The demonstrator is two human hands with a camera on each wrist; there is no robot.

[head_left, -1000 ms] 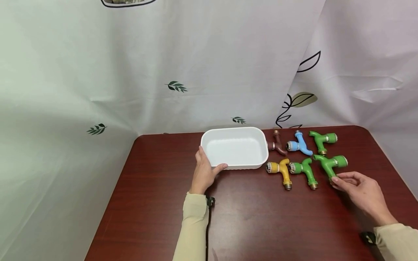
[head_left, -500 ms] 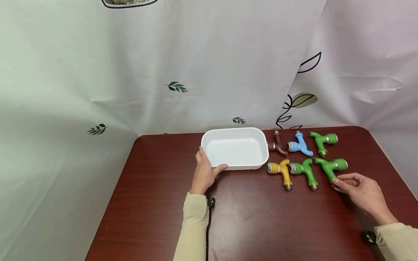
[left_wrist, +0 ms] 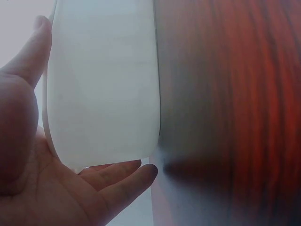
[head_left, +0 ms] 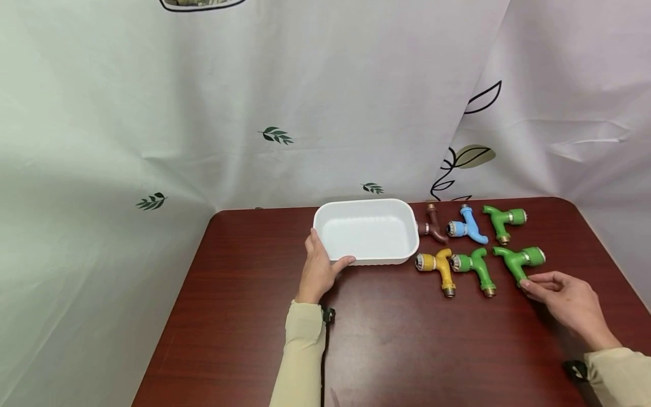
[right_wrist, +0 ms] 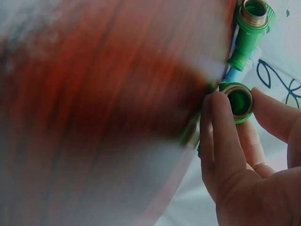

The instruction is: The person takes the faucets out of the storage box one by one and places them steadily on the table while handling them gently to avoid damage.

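Note:
My left hand [head_left: 316,274] grips the front left corner of a white plastic tray [head_left: 376,261], thumb along the front rim and fingers at the left end. In the left wrist view the tray's pale side [left_wrist: 103,84] fills the space between thumb and fingers. With thumb and fingertips, my right hand [head_left: 572,299] pinches a green tap [head_left: 515,261] by its threaded end. The right wrist view looks into that brass-ringed opening [right_wrist: 240,102]. Just left of this tap lies another green tap [head_left: 478,264], and behind it a third green tap [head_left: 500,220].
A yellow tap [head_left: 442,268] lies by the tray's front right corner. Behind it are a brown tap [head_left: 434,229], partly hidden by the tray, and a blue tap [head_left: 469,226]. A white curtain [head_left: 330,113] hangs behind the dark red wooden table [head_left: 396,339].
The green tap in my right hand has shifted slightly toward me and to the right, away from the tap behind it. My left hand and the tray have stayed put.

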